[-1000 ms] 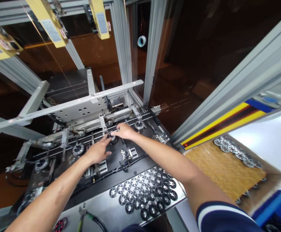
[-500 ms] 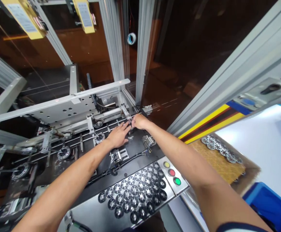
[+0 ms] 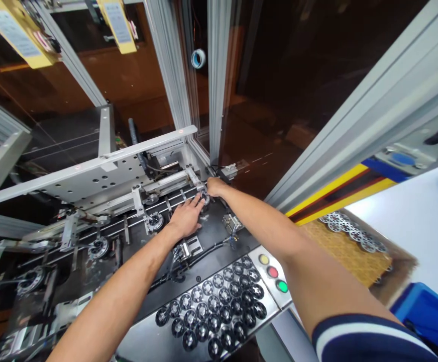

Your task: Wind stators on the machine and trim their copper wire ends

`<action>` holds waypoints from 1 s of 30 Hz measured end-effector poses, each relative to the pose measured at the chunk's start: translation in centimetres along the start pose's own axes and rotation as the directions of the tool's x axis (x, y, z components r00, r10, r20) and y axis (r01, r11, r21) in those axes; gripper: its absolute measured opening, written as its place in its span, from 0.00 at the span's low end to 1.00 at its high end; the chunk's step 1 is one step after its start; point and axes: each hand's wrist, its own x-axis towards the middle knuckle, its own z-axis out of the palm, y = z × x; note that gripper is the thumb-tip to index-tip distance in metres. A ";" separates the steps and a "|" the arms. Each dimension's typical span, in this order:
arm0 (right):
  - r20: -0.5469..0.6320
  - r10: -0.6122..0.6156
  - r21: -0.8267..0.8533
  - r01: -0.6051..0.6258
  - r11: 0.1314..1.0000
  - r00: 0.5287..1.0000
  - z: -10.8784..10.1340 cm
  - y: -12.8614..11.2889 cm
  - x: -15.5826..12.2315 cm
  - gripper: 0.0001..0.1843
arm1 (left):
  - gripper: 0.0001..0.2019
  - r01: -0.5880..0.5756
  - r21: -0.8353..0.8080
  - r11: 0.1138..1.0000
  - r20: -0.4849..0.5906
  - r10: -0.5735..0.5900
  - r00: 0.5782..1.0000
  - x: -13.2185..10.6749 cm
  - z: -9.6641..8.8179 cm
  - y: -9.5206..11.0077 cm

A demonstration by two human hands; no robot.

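Observation:
My left hand [image 3: 186,217] lies over the machine bed, palm down, with its fingers stretched out. Its fingertips reach the edge of a round metal part [image 3: 205,196] at the right end of the rails. Just behind and to the right of that part is my right hand [image 3: 216,187], its fingers curled. They are mostly hidden, and I cannot make out what is in them. To the left, another round slotted part [image 3: 154,220] sits under a bracket arm, and a similar disc [image 3: 98,247] is further along the rails.
Several black-rimmed round parts [image 3: 213,302] lie in rows on the metal front ledge, beside yellow, red and green buttons [image 3: 272,272]. A cardboard box [image 3: 345,251] with metal rings and a blue bin [image 3: 424,314] stand at right. Aluminium frame posts [image 3: 218,100] rise behind.
My right hand has shifted slightly away from my left fingers, and the round metal part between them shows more. My left hand stays stretched out. The view has shifted a little.

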 end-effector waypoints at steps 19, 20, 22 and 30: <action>0.065 0.112 0.206 -0.123 0.971 0.992 -0.3 2.8 -4.2 0.16 | 0.42 0.023 -0.009 1.000 0.033 -0.023 0.999 -0.1 0.1 0.2; 0.066 0.113 0.211 -0.125 0.969 0.991 -0.2 2.8 -4.1 0.16 | 0.43 0.024 -0.007 1.000 0.032 -0.024 0.999 -0.2 0.1 0.2; 0.069 0.115 0.221 -0.127 0.967 0.991 -0.1 2.9 -4.0 0.16 | 0.43 0.022 -0.004 1.000 0.030 -0.021 0.999 -0.2 0.2 0.2; 0.062 0.119 0.253 -0.131 0.958 0.991 0.2 2.9 -4.0 0.15 | 0.43 0.023 -0.007 1.000 0.016 -0.023 1.000 -0.1 0.5 0.0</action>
